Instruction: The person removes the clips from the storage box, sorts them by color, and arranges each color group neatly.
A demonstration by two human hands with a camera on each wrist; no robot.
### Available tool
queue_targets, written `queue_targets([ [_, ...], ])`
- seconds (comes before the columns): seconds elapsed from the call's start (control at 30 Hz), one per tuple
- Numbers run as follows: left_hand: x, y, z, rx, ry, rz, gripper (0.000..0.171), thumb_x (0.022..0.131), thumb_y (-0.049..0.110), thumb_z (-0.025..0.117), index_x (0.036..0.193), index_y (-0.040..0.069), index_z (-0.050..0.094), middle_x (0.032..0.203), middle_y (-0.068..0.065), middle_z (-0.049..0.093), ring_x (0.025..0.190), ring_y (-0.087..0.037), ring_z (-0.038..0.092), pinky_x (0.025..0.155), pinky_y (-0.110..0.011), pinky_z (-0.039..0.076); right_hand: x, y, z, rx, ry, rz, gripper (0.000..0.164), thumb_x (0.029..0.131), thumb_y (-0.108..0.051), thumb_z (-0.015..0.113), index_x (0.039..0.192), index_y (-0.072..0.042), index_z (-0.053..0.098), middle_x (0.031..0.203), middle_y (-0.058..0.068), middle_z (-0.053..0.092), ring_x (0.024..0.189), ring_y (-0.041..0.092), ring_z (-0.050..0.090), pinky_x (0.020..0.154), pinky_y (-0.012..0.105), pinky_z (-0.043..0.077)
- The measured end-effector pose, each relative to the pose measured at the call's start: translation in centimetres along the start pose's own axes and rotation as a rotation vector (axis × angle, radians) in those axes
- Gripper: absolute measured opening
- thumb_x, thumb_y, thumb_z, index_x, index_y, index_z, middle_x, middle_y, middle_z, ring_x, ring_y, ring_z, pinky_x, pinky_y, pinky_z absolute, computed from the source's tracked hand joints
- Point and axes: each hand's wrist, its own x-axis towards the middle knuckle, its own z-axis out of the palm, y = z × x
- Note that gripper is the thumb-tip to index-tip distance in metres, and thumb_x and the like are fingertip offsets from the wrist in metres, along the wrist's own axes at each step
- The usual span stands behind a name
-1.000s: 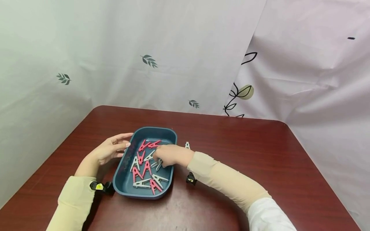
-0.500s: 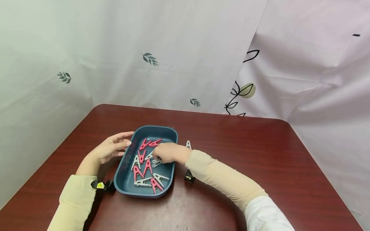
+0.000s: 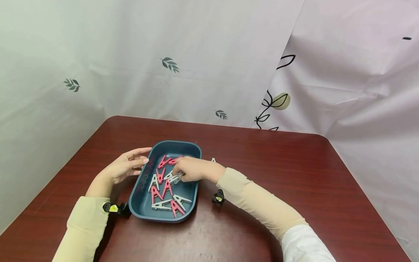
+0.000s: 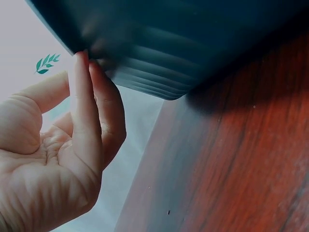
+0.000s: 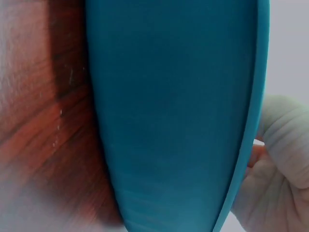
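In the head view, a blue rectangular tray (image 3: pixel 137 214) with rounded corners holds pink and white clothespins spread over its floor. My left hand (image 3: pixel 126 167) is at the tray's left side, fingertips touching the wall near the rim; in the left wrist view its fingers (image 4: pixel 84 106) reach up to that wall. My right hand (image 3: pixel 193 169) reaches over the right rim, fingers curled down, and pinches a white clothespin (image 3: pixel 176 178) among the others. The tray wall (image 5: pixel 169 111) hides its fingertips in the right wrist view.
Another white clothespin (image 3: pixel 213 160) lies on the table just beyond my right wrist, partly hidden. The dark red wooden table (image 3: pixel 262 163) extends to the right of the tray. Behind it hangs a pale curtain (image 3: pixel 209 54) with leaf prints.
My right hand has shifted slightly within the tray, and the white clothespin at its fingertips has moved and turned with it. My left hand stays at the tray's side.
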Motion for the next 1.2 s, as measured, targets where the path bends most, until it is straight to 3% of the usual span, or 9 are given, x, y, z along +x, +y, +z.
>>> queue_targets([
  [0.2, 0.0, -0.1, -0.1, -0.003, -0.003, -0.005, 0.061, 0.096, 0.019, 0.056, 0.148, 0.004, 0.027, 0.106, 0.007, 0.068, 0.094, -0.012, 0.068, 0.077, -0.032, 0.057, -0.6, 0.2, 0.5, 0.133, 0.162, -0.028, 0.022, 0.089, -0.008, 0.063, 0.110, -0.006, 0.069, 0.107, 0.005, 0.066, 0.091, 0.013, 0.055, 0.081, 0.017, 0.046],
  [0.5, 0.1, -0.1, 0.0, -0.010, 0.003, -0.010, 0.062, 0.096, 0.019, 0.056, 0.148, 0.004, 0.026, 0.106, 0.006, 0.068, 0.093, -0.013, 0.068, 0.077, -0.032, 0.057, -1.9, 0.8, 1.2, 0.464, 0.446, 0.093, 0.016, 0.084, -0.003, 0.067, 0.100, -0.003, 0.067, 0.100, 0.008, 0.065, 0.081, 0.011, 0.061, 0.075, 0.014, 0.052],
  [0.67, 0.1, -0.2, 0.0, -0.017, 0.000, -0.008, 0.062, 0.096, 0.019, 0.056, 0.148, 0.004, 0.026, 0.106, 0.007, 0.068, 0.093, -0.012, 0.068, 0.077, -0.031, 0.057, -2.9, 1.1, 0.8, 0.635, 0.514, 0.130, 0.018, 0.084, 0.001, 0.065, 0.101, 0.001, 0.066, 0.098, 0.013, 0.064, 0.075, 0.009, 0.061, 0.070, 0.017, 0.053],
  [0.9, 0.2, -0.4, -0.1, -0.015, -0.002, -0.001, 0.060, 0.096, 0.019, 0.057, 0.147, 0.005, 0.028, 0.105, 0.008, 0.069, 0.093, -0.013, 0.069, 0.077, -0.032, 0.057, -4.5, 1.4, 0.2, 0.754, 0.622, 0.141, 0.027, 0.083, 0.003, 0.064, 0.110, 0.004, 0.062, 0.089, 0.016, 0.062, 0.066, 0.010, 0.055, 0.059, 0.021, 0.047],
  [1.13, 0.2, -0.3, -0.1, -0.009, -0.006, 0.005, 0.061, 0.096, 0.019, 0.056, 0.147, 0.004, 0.028, 0.107, 0.007, 0.068, 0.092, -0.013, 0.068, 0.077, -0.031, 0.058, -6.3, 1.5, -0.1, 0.911, 0.720, 0.200, 0.038, 0.083, 0.007, 0.063, 0.119, 0.009, 0.053, 0.093, 0.021, 0.060, 0.075, 0.017, 0.066, 0.072, 0.039, 0.059],
  [1.2, 0.2, -0.2, 0.0, -0.004, -0.005, 0.009, 0.060, 0.096, 0.019, 0.056, 0.147, 0.004, 0.029, 0.107, 0.006, 0.068, 0.092, -0.013, 0.068, 0.076, -0.031, 0.058, -6.8, 1.7, 0.1, 0.936, 0.744, 0.225, 0.038, 0.083, 0.007, 0.063, 0.119, 0.010, 0.052, 0.093, 0.021, 0.061, 0.075, 0.021, 0.067, 0.069, 0.037, 0.059],
])
